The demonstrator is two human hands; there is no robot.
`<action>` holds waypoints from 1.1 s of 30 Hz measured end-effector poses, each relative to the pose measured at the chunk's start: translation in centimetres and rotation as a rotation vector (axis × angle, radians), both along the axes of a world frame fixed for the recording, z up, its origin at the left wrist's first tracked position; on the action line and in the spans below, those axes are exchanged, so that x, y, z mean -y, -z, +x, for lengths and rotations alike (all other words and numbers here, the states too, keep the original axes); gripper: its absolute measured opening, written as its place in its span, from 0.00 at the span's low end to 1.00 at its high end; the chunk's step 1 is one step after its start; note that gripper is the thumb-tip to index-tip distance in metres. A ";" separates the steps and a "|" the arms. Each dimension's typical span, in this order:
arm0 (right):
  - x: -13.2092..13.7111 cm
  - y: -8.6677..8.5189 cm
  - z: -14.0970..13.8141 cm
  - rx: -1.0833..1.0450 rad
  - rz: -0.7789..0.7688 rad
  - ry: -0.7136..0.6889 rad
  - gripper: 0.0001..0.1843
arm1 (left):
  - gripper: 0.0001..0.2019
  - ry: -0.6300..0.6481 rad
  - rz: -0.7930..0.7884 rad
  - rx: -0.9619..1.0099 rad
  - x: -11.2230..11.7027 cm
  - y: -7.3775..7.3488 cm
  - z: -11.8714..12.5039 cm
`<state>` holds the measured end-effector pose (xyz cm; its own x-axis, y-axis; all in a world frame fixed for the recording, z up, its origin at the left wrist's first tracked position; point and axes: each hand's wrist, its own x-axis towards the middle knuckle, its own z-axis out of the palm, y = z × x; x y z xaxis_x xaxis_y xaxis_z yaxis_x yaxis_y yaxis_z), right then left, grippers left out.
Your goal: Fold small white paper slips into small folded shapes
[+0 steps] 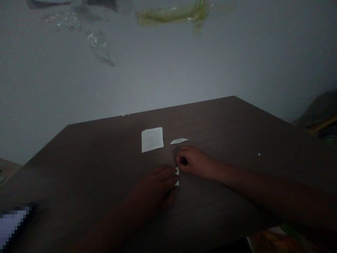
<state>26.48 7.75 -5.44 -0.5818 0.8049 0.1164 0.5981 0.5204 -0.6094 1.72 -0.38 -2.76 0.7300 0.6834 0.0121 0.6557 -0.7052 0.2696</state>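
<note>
beside the left hand [150, 186], a paper strip [177, 177] lies half hidden.

On the desk [223, 123], a paper strip [177, 177] lies between the hands [151, 186] [191, 161], before two slips [152, 139] [179, 141].

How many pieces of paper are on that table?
3: a printed sheet, a narrow scrap beside it, and a partly hidden piece between the left hand and right hand, maybe two pieces.
</note>
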 end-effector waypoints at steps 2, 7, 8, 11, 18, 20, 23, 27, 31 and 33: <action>0.2 0.1 -0.1 -0.003 0.027 0.025 0.10 | 0.15 -0.007 0.014 0.005 -0.1 0.0 0.1; 0.5 0.4 0.2 -0.027 0.088 0.017 0.10 | 0.08 -0.015 0.056 0.018 -0.2 0.1 0.4; 0.5 0.5 0.2 -0.030 0.097 -0.001 0.09 | 0.08 -0.021 0.067 0.017 -0.2 0.2 0.4; 0.8 0.6 0.4 -0.026 0.136 -0.066 0.08 | 0.15 -0.039 0.067 0.018 -0.4 0.2 0.1; 1.4 0.4 0.9 -0.023 0.192 -0.178 0.09 | 0.28 -0.025 -0.084 0.126 -1.0 0.3 -1.3; 1.5 0.3 1.0 -0.020 0.196 -0.188 0.09 | 0.30 -0.046 -0.103 0.137 -1.0 0.0 -1.4; 1.5 0.2 1.0 -0.017 0.197 -0.199 0.09 | 0.29 -0.075 -0.082 0.147 -1.2 -0.1 -1.6; 1.6 0.0 1.1 -0.008 0.191 -0.197 0.08 | 0.20 -0.175 0.004 0.170 -2.0 0.7 -2.2; 1.7 0.0 1.3 -0.020 0.183 -0.204 0.09 | 0.11 -0.282 -0.007 0.138 -2.6 1.1 -2.6; 1.7 0.0 1.3 -0.022 0.183 -0.201 0.09 | 0.10 -0.309 -0.010 0.120 -2.7 1.1 -2.6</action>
